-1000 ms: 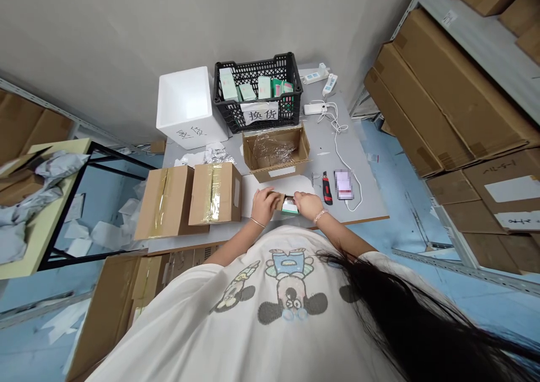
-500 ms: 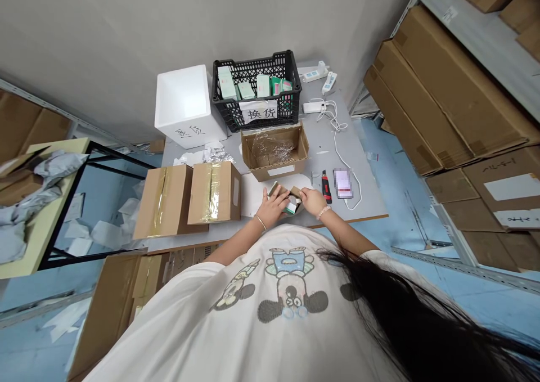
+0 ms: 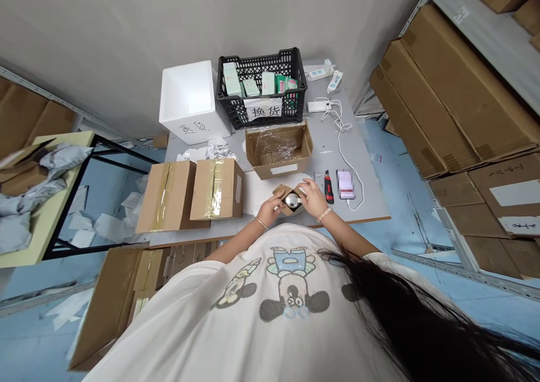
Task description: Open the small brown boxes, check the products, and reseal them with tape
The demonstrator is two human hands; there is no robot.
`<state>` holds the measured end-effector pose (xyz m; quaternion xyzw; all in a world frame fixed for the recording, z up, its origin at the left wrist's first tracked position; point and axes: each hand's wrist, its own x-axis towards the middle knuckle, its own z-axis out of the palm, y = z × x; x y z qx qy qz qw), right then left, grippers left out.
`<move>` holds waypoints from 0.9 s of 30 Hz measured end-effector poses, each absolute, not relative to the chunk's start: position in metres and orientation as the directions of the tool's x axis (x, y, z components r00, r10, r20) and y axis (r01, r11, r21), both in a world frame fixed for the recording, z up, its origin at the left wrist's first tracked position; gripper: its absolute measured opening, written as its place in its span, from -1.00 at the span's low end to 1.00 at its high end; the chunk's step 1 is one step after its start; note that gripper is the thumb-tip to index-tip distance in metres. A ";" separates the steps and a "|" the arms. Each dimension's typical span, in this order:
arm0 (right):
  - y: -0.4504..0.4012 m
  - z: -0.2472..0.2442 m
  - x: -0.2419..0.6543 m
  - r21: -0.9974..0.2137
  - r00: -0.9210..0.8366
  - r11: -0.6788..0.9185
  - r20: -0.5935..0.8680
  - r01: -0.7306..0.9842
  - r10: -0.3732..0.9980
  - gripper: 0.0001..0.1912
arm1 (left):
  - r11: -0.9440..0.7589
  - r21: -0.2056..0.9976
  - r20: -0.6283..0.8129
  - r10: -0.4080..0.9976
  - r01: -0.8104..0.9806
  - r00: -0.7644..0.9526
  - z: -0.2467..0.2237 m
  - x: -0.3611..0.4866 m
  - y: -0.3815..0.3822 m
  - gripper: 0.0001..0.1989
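Up close, my left hand (image 3: 268,206) and right hand (image 3: 314,198) grip narrow on a small cardboard box (image 3: 282,198), flaps not closed yet, a round silver piece (image 3: 291,201) showing inside. It's on the table (image 3: 324,140), with an open carton (image 3: 278,168) and black plastic crate (image 3: 257,60) beyond.

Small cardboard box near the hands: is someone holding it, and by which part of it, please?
Yes, both hands hold the small cardboard box by its two sides: the left hand on its left, the right hand on its right.

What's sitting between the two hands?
In the head view, a small open cardboard box with a round silver item in it, between the left hand and right hand.
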<state>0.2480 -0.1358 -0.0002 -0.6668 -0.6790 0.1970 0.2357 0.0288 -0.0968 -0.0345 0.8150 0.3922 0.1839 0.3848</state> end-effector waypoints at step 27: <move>-0.101 0.023 0.238 -0.236 -0.098 0.040 -0.242 0.971 0.965 -0.53 | -0.399 0.797 0.102 0.829 0.453 0.551 -0.051 0.070 -0.099 -0.46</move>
